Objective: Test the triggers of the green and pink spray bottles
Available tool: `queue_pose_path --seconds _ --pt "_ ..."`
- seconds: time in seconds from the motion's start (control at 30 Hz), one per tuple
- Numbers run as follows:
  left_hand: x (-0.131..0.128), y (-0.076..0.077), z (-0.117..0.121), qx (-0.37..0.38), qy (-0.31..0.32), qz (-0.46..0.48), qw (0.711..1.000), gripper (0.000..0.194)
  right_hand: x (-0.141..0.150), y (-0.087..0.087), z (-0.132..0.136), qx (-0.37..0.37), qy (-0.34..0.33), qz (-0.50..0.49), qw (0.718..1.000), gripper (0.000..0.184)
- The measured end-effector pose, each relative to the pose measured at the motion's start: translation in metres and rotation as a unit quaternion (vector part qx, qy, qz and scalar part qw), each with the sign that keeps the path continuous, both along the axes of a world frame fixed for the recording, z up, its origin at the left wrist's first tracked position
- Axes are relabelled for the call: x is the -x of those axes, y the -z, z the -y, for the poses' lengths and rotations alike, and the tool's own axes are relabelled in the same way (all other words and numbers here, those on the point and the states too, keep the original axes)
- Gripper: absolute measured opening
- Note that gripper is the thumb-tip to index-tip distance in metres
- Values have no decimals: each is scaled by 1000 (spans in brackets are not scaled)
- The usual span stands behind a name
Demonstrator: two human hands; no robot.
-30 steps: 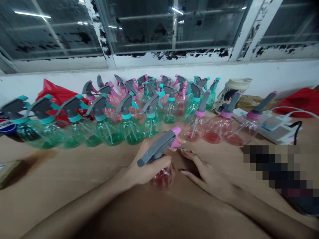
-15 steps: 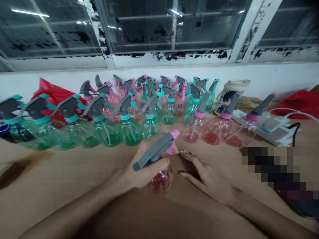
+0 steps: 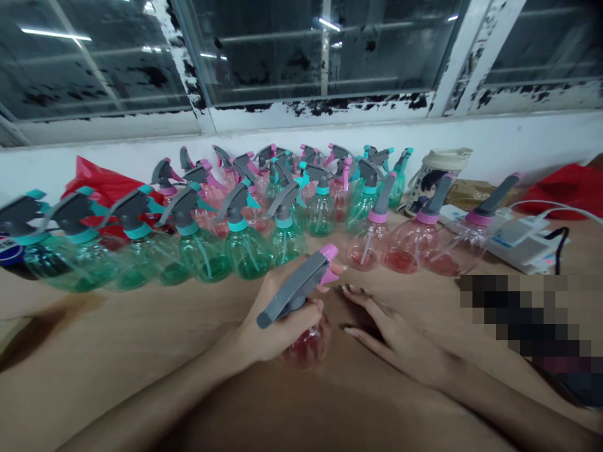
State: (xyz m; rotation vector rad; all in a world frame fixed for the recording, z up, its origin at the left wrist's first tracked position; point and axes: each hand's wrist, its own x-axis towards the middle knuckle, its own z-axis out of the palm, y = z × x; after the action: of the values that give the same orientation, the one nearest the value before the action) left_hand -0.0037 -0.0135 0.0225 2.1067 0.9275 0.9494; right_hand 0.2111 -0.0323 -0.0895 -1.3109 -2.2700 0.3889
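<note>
My left hand is wrapped round the neck of a pink spray bottle, whose grey trigger head has a pink nozzle pointing away to the upper right. The fingers on its far side are mostly hidden. Just right of the bottle, my right hand rests low over the table, thumb and fingers apart, holding nothing. Beyond both hands stands a row of green spray bottles with teal collars. Three pink spray bottles continue that row to the right.
More pink and green bottles crowd behind the front row. On the right are a printed cup, a white power strip with cables and a red bag. Another red bag lies left. A pixelated patch covers the right table edge.
The spray bottle in my left hand has shifted very slightly right. My right hand stays almost in place, its fingers a little apart from the bottle's trigger. The view has tilted slightly.
</note>
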Motion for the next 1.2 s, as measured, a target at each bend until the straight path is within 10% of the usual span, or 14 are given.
queue_pose_path --seconds 1.2 --pt "2 1 2 -1 -32 -30 999 7 -1 0 -1 8 -5 16 1000 52"
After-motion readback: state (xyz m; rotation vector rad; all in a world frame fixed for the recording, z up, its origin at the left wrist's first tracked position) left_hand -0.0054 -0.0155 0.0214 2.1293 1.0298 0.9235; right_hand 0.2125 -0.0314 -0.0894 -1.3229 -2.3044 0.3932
